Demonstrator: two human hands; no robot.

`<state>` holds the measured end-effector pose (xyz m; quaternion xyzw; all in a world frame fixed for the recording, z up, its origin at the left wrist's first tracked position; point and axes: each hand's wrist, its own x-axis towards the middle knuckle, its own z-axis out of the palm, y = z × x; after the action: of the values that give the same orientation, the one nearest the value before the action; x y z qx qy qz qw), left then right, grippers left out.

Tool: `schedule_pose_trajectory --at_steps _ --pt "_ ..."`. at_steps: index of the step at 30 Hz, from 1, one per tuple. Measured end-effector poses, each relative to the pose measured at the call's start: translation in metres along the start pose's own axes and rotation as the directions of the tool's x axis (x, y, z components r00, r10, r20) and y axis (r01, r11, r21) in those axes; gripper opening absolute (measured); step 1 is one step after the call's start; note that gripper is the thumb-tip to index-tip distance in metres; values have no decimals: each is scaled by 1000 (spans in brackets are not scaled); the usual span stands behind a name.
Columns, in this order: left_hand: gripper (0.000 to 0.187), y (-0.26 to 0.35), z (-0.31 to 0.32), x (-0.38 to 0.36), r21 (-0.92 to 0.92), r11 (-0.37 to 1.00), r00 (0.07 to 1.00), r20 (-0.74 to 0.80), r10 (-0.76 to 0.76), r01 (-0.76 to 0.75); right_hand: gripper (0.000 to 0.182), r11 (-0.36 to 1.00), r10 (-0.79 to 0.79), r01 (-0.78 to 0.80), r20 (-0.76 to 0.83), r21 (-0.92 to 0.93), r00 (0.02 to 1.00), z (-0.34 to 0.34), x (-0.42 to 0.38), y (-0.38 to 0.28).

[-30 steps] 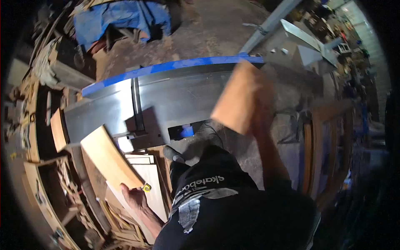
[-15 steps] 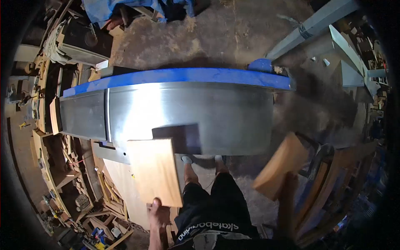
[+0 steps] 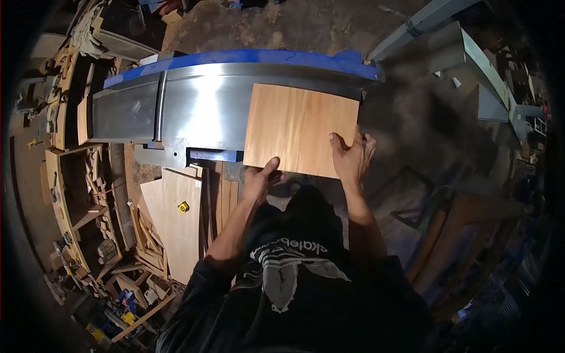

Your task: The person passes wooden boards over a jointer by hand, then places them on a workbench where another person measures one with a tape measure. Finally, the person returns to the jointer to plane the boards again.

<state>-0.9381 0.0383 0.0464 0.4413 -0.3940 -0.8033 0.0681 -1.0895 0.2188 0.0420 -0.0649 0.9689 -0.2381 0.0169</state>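
Observation:
Two pale wooden boards, a left board [image 3: 268,126] and a right board [image 3: 329,126], lie side by side over the steel machine table [image 3: 194,112], edges meeting like one wide panel. My left hand [image 3: 260,181] grips the near edge of the left board, thumb on top and fingers underneath. At the near right corner, my right hand [image 3: 353,157] holds the right board with thumb on its face and fingers around the side edge. The boards hide part of the table behind them.
A long blue fence [image 3: 235,57] runs along the table's far side. Below left, wood sheets [image 3: 176,235] lean with a yellow tape measure [image 3: 183,206] on them. Shelves of offcuts [image 3: 76,200] stand at the left; timber [image 3: 471,223] stands at the right.
Both hands have come together over the machine table. The boards, held apart before, now sit edge to edge. The view has shifted, with the table higher in it.

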Motion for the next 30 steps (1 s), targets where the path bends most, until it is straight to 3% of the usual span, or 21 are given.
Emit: schedule_pose_trajectory --at_steps 1,2,5,6,7,9,13,15,19,24,30 --pt "50 -3 0 3 29 999 999 -6 -38 38 81 1000 -8 7 -51 -17 999 2 -1 0" --pt "49 -6 -1 5 59 995 997 -10 -77 77 80 988 62 -66 31 140 998 4 2 -2" --pt "45 -11 -5 12 67 995 996 42 -79 76 81 994 72 -66 -72 88 995 15 -1 -5" --pt "69 -13 -7 13 67 998 996 83 -7 1 83 995 42 -34 -90 89 995 21 0 0" --pt "69 -10 -5 15 62 998 996 85 -1 -5 83 996 36 -27 -94 90 995 22 4 1" --pt "41 -8 -5 16 94 994 996 70 -60 53 84 998 27 -21 -108 59 994 25 5 1" --pt "37 -15 -8 22 50 999 992 124 11 -18 80 996 59 -50 -118 76 991 20 8 -11" --pt "37 -18 -9 26 47 999 993 122 1 -6 74 998 -16 25 -158 53 987 25 6 -5" --pt "37 -18 -7 25 10 1000 991 130 -22 21 69 999 -29 34 -180 23 983 27 11 -4" --pt "33 -19 -7 24 29 999 992 121 -35 31 65 996 -6 15 -99 87 995 20 12 -8" --pt "29 -21 -6 26 0 1000 991 129 22 -22 63 998 -27 35 -164 50 986 28 20 -10"
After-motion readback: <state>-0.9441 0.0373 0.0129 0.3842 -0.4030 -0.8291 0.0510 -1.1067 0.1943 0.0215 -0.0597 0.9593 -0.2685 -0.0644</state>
